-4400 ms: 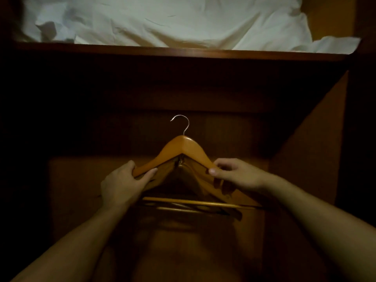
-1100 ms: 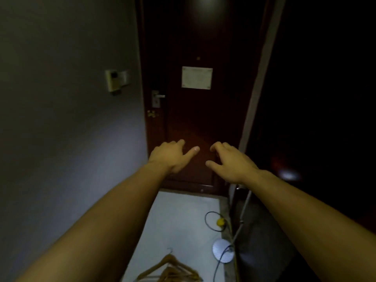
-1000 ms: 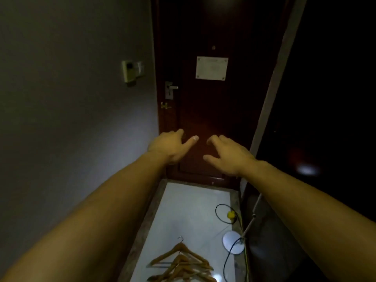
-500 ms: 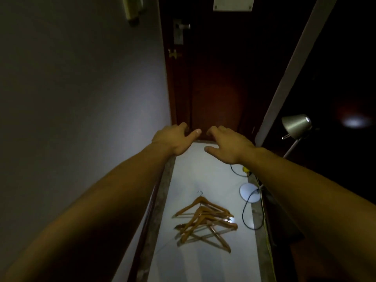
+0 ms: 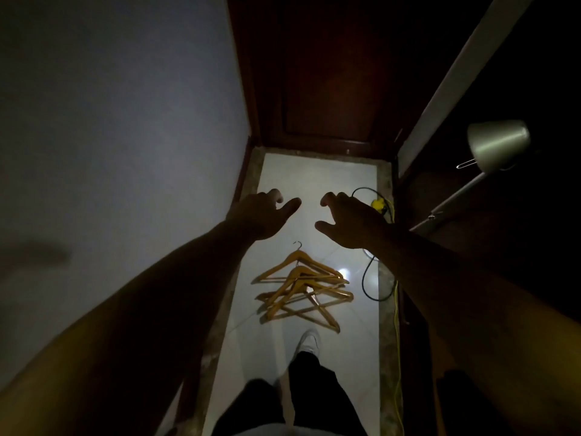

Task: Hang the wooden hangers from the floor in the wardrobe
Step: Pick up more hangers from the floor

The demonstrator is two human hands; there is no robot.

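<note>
Several wooden hangers (image 5: 303, 287) lie in an overlapping pile on the white floor tiles (image 5: 283, 347), metal hooks pointing toward the door. My left hand (image 5: 262, 217) and my right hand (image 5: 350, 221) are stretched out in front of me, high above the pile, both holding nothing with fingers loosely curled and apart. My foot in a white shoe (image 5: 309, 339) stands just short of the hangers. The wardrobe itself is lost in the dark area on the right.
A dark wooden door (image 5: 327, 73) closes the narrow hallway ahead. A grey wall (image 5: 119, 121) runs along the left. On the right stands a metal lamp (image 5: 496, 144), with a black cable (image 5: 369, 278) and a yellow cable (image 5: 394, 325) on the floor.
The hanger held at the wardrobe is gone from my hands. My view has swung to the hallway and tilted down, bringing the floor pile and my foot into sight.
</note>
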